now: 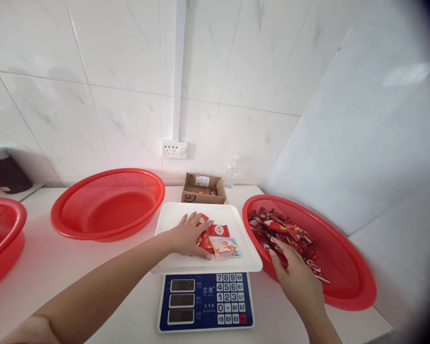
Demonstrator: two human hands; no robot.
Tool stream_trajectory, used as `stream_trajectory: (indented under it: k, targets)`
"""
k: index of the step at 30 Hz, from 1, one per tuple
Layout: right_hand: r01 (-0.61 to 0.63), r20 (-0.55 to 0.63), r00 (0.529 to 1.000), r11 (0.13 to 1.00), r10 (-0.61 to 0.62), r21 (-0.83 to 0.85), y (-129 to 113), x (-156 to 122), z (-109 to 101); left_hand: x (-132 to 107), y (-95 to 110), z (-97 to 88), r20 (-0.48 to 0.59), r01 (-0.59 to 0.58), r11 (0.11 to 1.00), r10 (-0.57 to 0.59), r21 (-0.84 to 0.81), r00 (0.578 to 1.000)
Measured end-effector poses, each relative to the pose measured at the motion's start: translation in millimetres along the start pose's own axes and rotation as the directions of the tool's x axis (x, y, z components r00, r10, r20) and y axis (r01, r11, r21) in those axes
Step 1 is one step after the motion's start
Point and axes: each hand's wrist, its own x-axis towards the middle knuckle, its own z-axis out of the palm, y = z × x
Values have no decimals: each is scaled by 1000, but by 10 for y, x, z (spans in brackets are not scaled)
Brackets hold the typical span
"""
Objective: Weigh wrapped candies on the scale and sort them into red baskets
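My left hand [189, 235] lies flat with fingers spread on the white tray [172, 217] of a digital scale [205, 302], touching red snack packets [218, 231] and a pale packet [225, 248] on it. My right hand [295, 274] reaches into the red basket [347, 286] on the right. Its fingers rest on a pile of several red wrapped snacks [283, 231]; their tips are partly hidden among the packets.
An empty red mesh basket [109, 200] stands at the left, another red basket [2, 234] at the far left edge. A small open cardboard box [203, 188] and a clear bottle [230, 174] stand against the tiled wall. A wall socket [175, 149] is above.
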Motion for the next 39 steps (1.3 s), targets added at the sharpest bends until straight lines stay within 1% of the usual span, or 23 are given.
stream_trajectory:
  k: [3, 6, 10, 13, 15, 16, 18, 20, 22, 24, 25, 26, 27, 28, 30, 31, 32, 33, 34, 35, 36, 38, 39]
  targets:
    - [2, -8, 1000, 1000, -2, -14, -1, -11, -5, 90, -30, -29, -11, -13, 1000, 13, -11, 1000]
    - [-1, -9, 1000, 1000, 1, -23, 4, -11, 5, 92, -39, 19, -95, -20, 998, 14, -64, 995]
    - [6, -9, 1000, 999, -6, -32, 22, 3, 41, 35, -47, 87, -199, 29, 990, -57, -141, 978]
    - [2, 1, 1000, 999, -1, -45, 38, 8, 68, -62, -123, 44, -278, 70, 987, -109, -144, 955]
    - [9, -4, 1000, 999, -9, -52, 47, 6, 76, -178, -237, -54, -376, 134, 982, -175, -133, 910]
    - [15, -8, 1000, 998, -16, -55, 51, 4, 76, -255, -313, -121, -434, 185, 975, -219, -121, 874]
    - [27, -11, 1000, 998, -27, -61, 55, -3, 70, -439, -500, -276, -536, 340, 936, -334, -91, 775]
    - [31, -9, 999, 997, -31, -68, 56, -10, 63, -636, -711, -423, -615, 496, 866, -426, -65, 664]
    - [30, -3, 1000, 997, -30, -72, 57, -14, 64, -797, -914, -523, -617, 582, 811, -489, -61, 617]
    - [33, -7, 999, 997, -34, -70, 60, -13, 75, -867, -1068, -548, -589, 636, 770, -536, -48, 605]
    - [36, -11, 999, 997, -37, -69, 62, -11, 83, -857, -1112, -532, -582, 657, 753, -546, -27, 602]
    - [38, -14, 999, 997, -39, -69, 64, -9, 90, -817, -1126, -497, -581, 671, 742, -543, 5, 605]
    - [39, -17, 999, 997, -41, -70, 66, -6, 97, -749, -1107, -447, -587, 669, 742, -521, 48, 620]
    - [40, -17, 999, 997, -41, -71, 68, -4, 102, -659, -1050, -384, -589, 649, 755, -484, 93, 648]
    - [39, -13, 999, 997, -40, -74, 70, 1, 106, -442, -829, -236, -549, 549, 822, -392, 151, 738]
    - [39, -13, 999, 996, -40, -75, 70, 2, 104, -328, -674, -158, -484, 449, 880, -330, 153, 811]
    - [40, -14, 999, 996, -41, -76, 69, 3, 102, -219, -499, -81, -413, 347, 928, -266, 134, 871]
    - [40, -15, 999, 996, -41, -77, 68, 3, 98, -118, -315, -8, -331, 242, 965, -197, 101, 923]
    - [40, -15, 999, 996, -42, -78, 67, 2, 94, -26, -132, 60, -254, 158, 985, -137, 66, 957]
    - [39, -13, 999, 996, -40, -79, 66, 1, 91, 55, 39, 122, -189, 81, 996, -72, 39, 979]
    - [38, -9, 999, 996, -39, -78, 65, -1, 89, 125, 189, 176, -146, 22, 1000, -19, 17, 989]
    - [38, -2, 999, 997, -38, -72, 66, -7, 88, 235, 412, 264, -85, -75, 997, 75, 9, 994]
    - [42, 0, 999, 997, -42, -68, 68, -9, 89, 275, 481, 297, -80, -114, 993, 115, 10, 990]
